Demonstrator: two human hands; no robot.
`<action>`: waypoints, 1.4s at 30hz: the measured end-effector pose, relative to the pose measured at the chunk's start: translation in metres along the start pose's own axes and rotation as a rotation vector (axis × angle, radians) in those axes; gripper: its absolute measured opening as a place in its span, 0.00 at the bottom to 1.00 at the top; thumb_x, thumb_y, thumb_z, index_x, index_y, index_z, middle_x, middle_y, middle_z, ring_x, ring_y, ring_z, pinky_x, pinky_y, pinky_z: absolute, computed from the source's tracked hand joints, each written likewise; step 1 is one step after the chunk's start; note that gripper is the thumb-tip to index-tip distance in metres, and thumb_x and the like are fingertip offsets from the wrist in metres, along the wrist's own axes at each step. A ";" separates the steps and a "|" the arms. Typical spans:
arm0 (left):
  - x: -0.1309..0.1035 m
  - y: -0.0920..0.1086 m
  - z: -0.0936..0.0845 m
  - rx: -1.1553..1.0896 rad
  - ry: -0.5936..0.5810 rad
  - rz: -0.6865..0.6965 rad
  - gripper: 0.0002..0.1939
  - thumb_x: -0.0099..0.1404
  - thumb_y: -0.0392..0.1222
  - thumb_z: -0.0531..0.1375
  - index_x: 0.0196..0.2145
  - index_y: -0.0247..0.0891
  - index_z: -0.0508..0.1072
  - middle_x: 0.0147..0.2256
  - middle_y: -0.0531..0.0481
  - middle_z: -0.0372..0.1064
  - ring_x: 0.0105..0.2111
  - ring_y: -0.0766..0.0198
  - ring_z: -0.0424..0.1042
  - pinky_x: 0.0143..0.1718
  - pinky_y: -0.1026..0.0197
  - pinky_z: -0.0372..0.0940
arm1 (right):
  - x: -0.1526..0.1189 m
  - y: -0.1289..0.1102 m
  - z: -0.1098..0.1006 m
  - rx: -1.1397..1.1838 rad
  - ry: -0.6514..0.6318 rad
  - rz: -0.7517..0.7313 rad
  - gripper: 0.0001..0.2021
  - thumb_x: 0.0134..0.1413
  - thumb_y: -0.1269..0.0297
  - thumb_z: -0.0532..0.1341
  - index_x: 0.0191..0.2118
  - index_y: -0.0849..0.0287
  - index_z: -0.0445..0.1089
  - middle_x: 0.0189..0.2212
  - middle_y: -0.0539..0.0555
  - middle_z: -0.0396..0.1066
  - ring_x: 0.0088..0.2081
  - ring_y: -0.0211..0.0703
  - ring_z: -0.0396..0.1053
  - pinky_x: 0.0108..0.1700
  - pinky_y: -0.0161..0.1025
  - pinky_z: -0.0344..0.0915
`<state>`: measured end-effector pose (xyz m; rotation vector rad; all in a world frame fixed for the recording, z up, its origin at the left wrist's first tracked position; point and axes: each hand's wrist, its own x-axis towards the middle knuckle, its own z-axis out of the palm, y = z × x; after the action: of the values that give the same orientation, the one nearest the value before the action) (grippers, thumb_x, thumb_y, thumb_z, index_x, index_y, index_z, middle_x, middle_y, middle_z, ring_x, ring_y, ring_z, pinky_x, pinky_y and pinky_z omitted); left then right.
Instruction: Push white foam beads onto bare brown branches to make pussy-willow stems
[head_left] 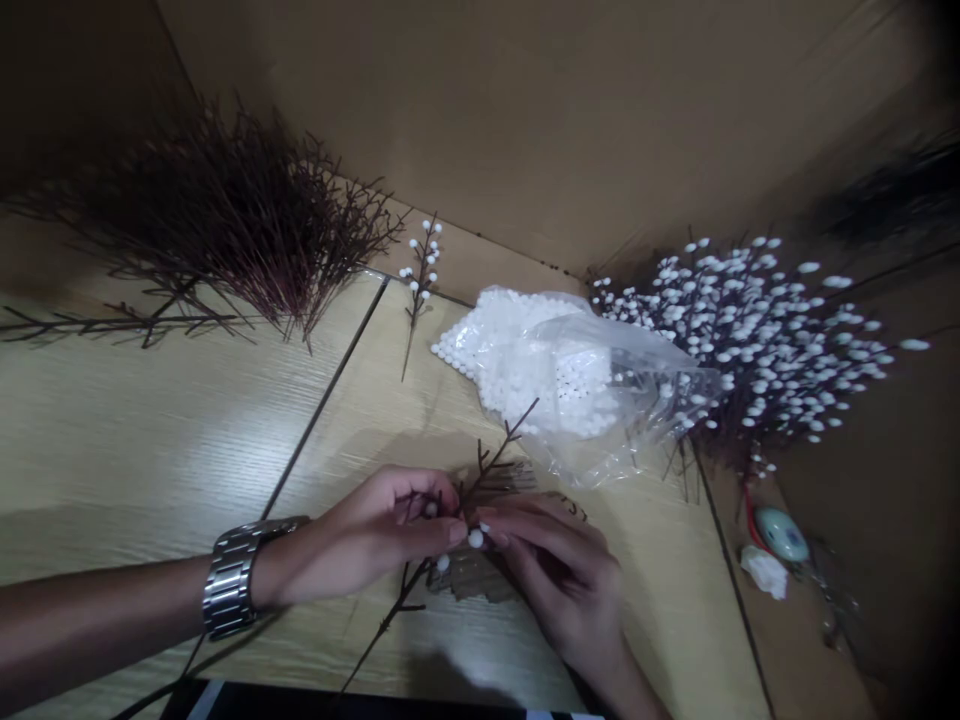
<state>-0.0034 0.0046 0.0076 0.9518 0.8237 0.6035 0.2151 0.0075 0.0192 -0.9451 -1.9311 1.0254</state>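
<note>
Between my two hands is a dark brown twig (493, 466) with several bare side shoots, slanting from lower left to upper right. My left hand (397, 525) pinches its middle with thumb and fingers. My right hand (559, 560) has its fingertips pressed together around a white bead (476, 538) at the twig. Another white bead (442, 563) sits just below my left thumb, and one more shows between the left fingers. A clear plastic bag (555, 365) spilling white beads lies beyond my hands.
Bare brown twigs (247, 220) are heaped at the back left. One beaded twig (424, 270) lies behind the bag. A pile of white-beaded twigs (757, 340) is at the right, near a pale green oval object (781, 533). Torn cardboard (476, 580) lies under my hands.
</note>
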 end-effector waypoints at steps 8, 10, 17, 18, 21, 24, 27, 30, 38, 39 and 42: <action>0.000 -0.004 -0.001 0.052 0.030 -0.001 0.14 0.68 0.52 0.62 0.36 0.37 0.72 0.29 0.57 0.60 0.31 0.65 0.57 0.33 0.62 0.53 | -0.002 0.003 0.001 -0.031 -0.002 0.001 0.20 0.58 0.80 0.62 0.50 0.50 0.77 0.42 0.51 0.78 0.42 0.41 0.77 0.41 0.37 0.75; 0.000 -0.003 -0.002 0.073 0.033 0.005 0.15 0.68 0.53 0.61 0.37 0.37 0.72 0.30 0.56 0.60 0.31 0.65 0.56 0.33 0.62 0.53 | -0.003 0.004 0.002 -0.008 -0.007 0.030 0.20 0.58 0.80 0.62 0.49 0.48 0.77 0.41 0.51 0.79 0.41 0.41 0.77 0.42 0.38 0.75; -0.001 -0.002 -0.002 0.113 0.031 0.012 0.13 0.69 0.52 0.61 0.38 0.38 0.72 0.28 0.57 0.59 0.30 0.66 0.56 0.31 0.63 0.52 | -0.005 0.006 0.006 0.036 0.042 0.056 0.19 0.58 0.79 0.62 0.47 0.47 0.78 0.38 0.51 0.79 0.39 0.41 0.77 0.40 0.38 0.75; -0.001 -0.002 -0.002 0.119 0.030 0.013 0.13 0.69 0.52 0.61 0.38 0.38 0.72 0.28 0.57 0.59 0.30 0.66 0.56 0.31 0.63 0.52 | -0.005 0.006 0.006 0.040 0.044 0.057 0.19 0.58 0.80 0.62 0.47 0.47 0.78 0.38 0.50 0.80 0.39 0.41 0.78 0.40 0.37 0.75; 0.000 -0.001 -0.002 0.120 0.022 0.017 0.14 0.69 0.53 0.61 0.38 0.38 0.73 0.29 0.57 0.60 0.31 0.66 0.57 0.31 0.63 0.53 | -0.004 0.007 0.007 0.043 0.042 0.061 0.19 0.58 0.79 0.63 0.48 0.46 0.78 0.39 0.50 0.80 0.39 0.41 0.78 0.40 0.38 0.76; 0.000 0.000 -0.002 0.118 0.017 0.018 0.13 0.69 0.52 0.61 0.38 0.38 0.73 0.30 0.56 0.61 0.31 0.65 0.58 0.32 0.63 0.54 | -0.004 0.006 0.006 0.023 0.038 0.045 0.20 0.58 0.79 0.62 0.48 0.46 0.78 0.39 0.50 0.80 0.39 0.41 0.78 0.40 0.38 0.76; -0.001 0.000 -0.002 0.113 0.017 0.025 0.13 0.69 0.51 0.61 0.37 0.38 0.73 0.30 0.56 0.62 0.31 0.65 0.59 0.32 0.63 0.55 | -0.005 0.006 0.005 0.013 0.020 0.039 0.20 0.59 0.79 0.62 0.49 0.45 0.77 0.39 0.50 0.80 0.39 0.42 0.78 0.39 0.40 0.77; -0.002 -0.001 -0.002 0.110 0.019 0.025 0.12 0.69 0.50 0.61 0.37 0.39 0.73 0.30 0.56 0.62 0.31 0.65 0.59 0.32 0.63 0.55 | -0.004 0.007 0.005 0.019 0.016 0.033 0.20 0.60 0.79 0.61 0.49 0.46 0.77 0.38 0.51 0.80 0.38 0.43 0.78 0.37 0.40 0.77; 0.002 -0.004 -0.002 0.049 0.013 0.018 0.13 0.67 0.52 0.63 0.35 0.38 0.73 0.29 0.56 0.62 0.30 0.65 0.58 0.31 0.63 0.53 | -0.003 0.005 0.002 -0.045 -0.015 -0.033 0.23 0.59 0.81 0.60 0.52 0.46 0.75 0.42 0.51 0.79 0.42 0.42 0.78 0.41 0.39 0.77; 0.003 -0.004 -0.003 0.020 0.002 0.020 0.13 0.67 0.51 0.63 0.35 0.38 0.73 0.29 0.56 0.63 0.30 0.65 0.59 0.31 0.63 0.54 | -0.005 0.005 0.000 -0.067 -0.026 -0.046 0.23 0.59 0.81 0.61 0.54 0.47 0.74 0.43 0.52 0.79 0.43 0.43 0.78 0.43 0.40 0.76; 0.005 -0.001 -0.002 -0.034 -0.038 0.013 0.12 0.67 0.49 0.64 0.35 0.37 0.73 0.30 0.55 0.65 0.31 0.65 0.62 0.33 0.63 0.55 | -0.012 0.004 -0.006 -0.141 0.011 -0.092 0.26 0.57 0.80 0.63 0.58 0.48 0.71 0.46 0.53 0.79 0.46 0.47 0.77 0.46 0.43 0.75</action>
<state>-0.0026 0.0092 0.0045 0.9358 0.7718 0.6069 0.2264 0.0012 0.0151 -0.9278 -2.0394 0.8386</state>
